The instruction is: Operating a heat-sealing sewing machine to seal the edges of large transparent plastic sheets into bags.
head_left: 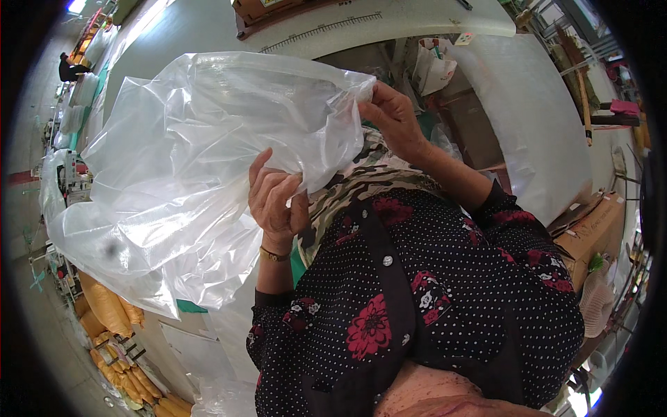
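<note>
A large sheet or bag of clear, shiny plastic film (201,139) spreads crumpled in front of me and to the left, over the pale worktable. My left hand (274,198) pinches its near edge between thumb and fingers, with the index finger raised. Farther up and to the right, my right hand (396,121) grips the film's right corner, where it is gathered in small folds. Between the two hands the edge hangs slack over my camouflage-patterned apron (340,187). Whether the film is one layer or a bag cannot be told.
A brown machine base (278,12) stands on the worktable (410,17) beside a printed ruler scale (323,31). To the right are a white bag (434,66) and a cardboard box (594,229). Several yellow bundles (108,306) lie at lower left. Another person (71,67) is far left.
</note>
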### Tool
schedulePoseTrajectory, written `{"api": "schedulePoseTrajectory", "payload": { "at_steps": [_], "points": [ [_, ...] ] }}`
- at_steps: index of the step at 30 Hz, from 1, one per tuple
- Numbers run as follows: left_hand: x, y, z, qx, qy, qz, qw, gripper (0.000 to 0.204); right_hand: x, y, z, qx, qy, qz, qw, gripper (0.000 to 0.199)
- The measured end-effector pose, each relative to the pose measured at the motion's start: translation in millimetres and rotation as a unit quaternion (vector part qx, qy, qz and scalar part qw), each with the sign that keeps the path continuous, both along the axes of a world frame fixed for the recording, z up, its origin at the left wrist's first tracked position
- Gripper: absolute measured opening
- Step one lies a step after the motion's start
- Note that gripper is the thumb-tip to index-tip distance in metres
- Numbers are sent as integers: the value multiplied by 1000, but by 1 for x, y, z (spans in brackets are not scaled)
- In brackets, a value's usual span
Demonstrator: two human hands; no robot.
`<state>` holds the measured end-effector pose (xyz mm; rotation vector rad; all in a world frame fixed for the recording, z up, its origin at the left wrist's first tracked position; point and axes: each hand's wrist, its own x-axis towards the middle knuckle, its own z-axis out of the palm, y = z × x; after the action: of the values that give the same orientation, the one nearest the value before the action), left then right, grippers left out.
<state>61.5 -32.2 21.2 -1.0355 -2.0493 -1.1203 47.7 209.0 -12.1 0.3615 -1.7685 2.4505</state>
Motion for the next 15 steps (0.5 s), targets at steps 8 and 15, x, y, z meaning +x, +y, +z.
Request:
{"api": "schedulePoseTrajectory", "payload": {
  "at_steps": [8,15],
  "points": [
    [-4,-15,8,-12,-4,11,1000,6,-1,-8,6,86,-48,-82,992,20],
    [-11,-35,1,21,-244,204,948,7,2,-21,17,-35,-19,-31,999,25]
  ]
}}
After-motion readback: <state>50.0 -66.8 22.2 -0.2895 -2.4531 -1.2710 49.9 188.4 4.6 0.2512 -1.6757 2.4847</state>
